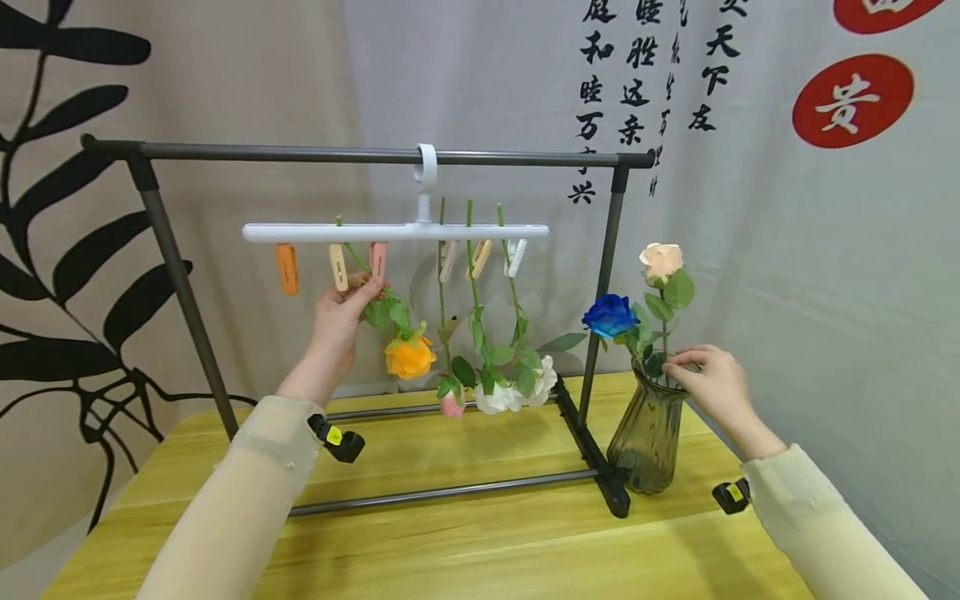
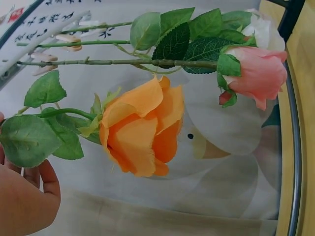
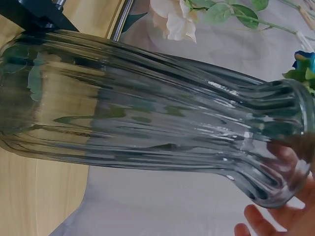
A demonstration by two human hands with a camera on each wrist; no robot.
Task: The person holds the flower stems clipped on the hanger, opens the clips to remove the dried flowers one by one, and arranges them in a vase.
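Observation:
My left hand (image 1: pixel 341 321) pinches the stem of an orange rose (image 1: pixel 410 357), which hangs bloom down. Its stem slants up behind a beige clip (image 1: pixel 338 267) on the white hanger (image 1: pixel 337 232); whether that clip grips it I cannot tell. Beside my fingertips hangs a pink clip (image 1: pixel 378 261). In the left wrist view, the orange rose (image 2: pixel 142 130) fills the middle. At the mouth of a ribbed glass vase (image 1: pixel 647 437), my right hand (image 1: pixel 712 383) has its fingertips together around the stem of a peach rose (image 1: pixel 662 262); the exact contact is partly hidden.
A blue rose (image 1: pixel 611 316) leans from the vase toward the dark rack (image 1: pixel 262 153). A pink rose (image 1: pixel 452 403) and white flowers (image 1: pixel 498 398) hang upside down from other clips. An orange clip (image 1: pixel 287 268) hangs at the hanger's left end. The wooden table (image 1: pixel 450 550) lies below.

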